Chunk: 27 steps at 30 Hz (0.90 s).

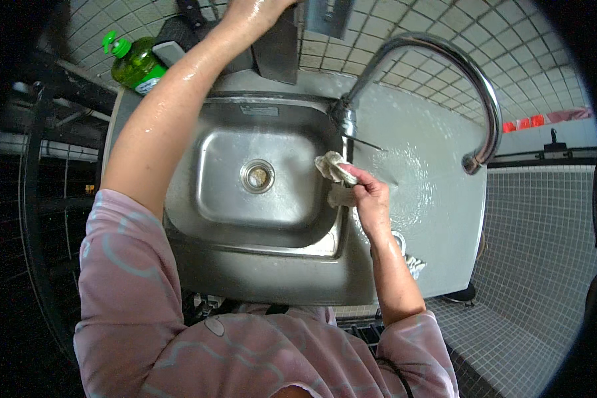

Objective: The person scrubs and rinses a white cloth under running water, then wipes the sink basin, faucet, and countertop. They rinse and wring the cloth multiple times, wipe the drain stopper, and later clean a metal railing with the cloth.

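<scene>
My right hand (371, 199) pinches a wet, whitish cloth (332, 167) at the right rim of a stainless steel sink (273, 252). Part of the cloth hangs below the fingers. The basin holds no dishes, and a round drain strainer (257, 176) with pale bits in it sits near its middle. My left arm reaches over the sink's left side towards the tiled wall, its forearm wet. The left hand itself lies past the top edge, out of view. To the right, the chrome faucet (492, 94) has its spout swung out over the wet countertop (447, 224).
A green pump bottle of soap (135, 62) stands at the back left corner. Dark flat boards or blades (277, 54) lean behind the sink, with a flat grey-blue panel (330, 17) beside them. A small crumpled item (415, 266) lies by my right forearm. Rippled water covers the right counter.
</scene>
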Tool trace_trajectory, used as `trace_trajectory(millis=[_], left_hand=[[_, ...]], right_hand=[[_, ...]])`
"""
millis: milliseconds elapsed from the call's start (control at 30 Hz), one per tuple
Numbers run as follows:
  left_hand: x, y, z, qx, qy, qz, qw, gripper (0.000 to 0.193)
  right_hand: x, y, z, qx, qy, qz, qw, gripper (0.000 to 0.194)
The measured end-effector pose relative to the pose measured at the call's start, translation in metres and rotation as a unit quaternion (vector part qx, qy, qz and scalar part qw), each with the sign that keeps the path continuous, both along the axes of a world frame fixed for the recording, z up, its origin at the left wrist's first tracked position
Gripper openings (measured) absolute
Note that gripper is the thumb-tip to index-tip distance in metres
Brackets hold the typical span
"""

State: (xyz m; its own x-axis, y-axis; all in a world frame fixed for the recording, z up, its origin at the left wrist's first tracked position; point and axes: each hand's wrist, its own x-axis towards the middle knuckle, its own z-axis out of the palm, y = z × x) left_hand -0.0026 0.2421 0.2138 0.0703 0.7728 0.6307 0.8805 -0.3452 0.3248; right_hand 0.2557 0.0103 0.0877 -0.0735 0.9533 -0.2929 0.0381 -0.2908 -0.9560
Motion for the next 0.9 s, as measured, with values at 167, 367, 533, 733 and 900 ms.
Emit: trace_trajectory(millis=[167,367,533,733,900], left_hand=[[0.011,0.000,0.008,-0.010,0.030,0.005,0.999,0.032],[0.018,0.010,0.002,-0.004,0.074,0.064,0.995,0.018],[-0.003,0.027,-0.012,-0.022,0.109,0.074,0.991,0.022],[-0.029,0.043,-0.028,0.034,0.120,0.023,0.992,0.031],[-0.028,0.027,-0.025,-0.062,0.082,0.015,0.995,0.033]], right_hand=[[0.033,-0.011,0.016,-0.020,0.064,-0.086,0.994,0.048],[0.087,0.000,0.032,0.046,0.101,-0.174,0.978,0.040],[0.154,0.012,0.004,0.129,-0.102,-0.218,0.962,0.037],[0.180,0.028,-0.077,0.242,-0.597,-0.089,0.760,0.052],[0.134,0.051,-0.094,0.324,-0.481,-0.029,0.814,0.033]])
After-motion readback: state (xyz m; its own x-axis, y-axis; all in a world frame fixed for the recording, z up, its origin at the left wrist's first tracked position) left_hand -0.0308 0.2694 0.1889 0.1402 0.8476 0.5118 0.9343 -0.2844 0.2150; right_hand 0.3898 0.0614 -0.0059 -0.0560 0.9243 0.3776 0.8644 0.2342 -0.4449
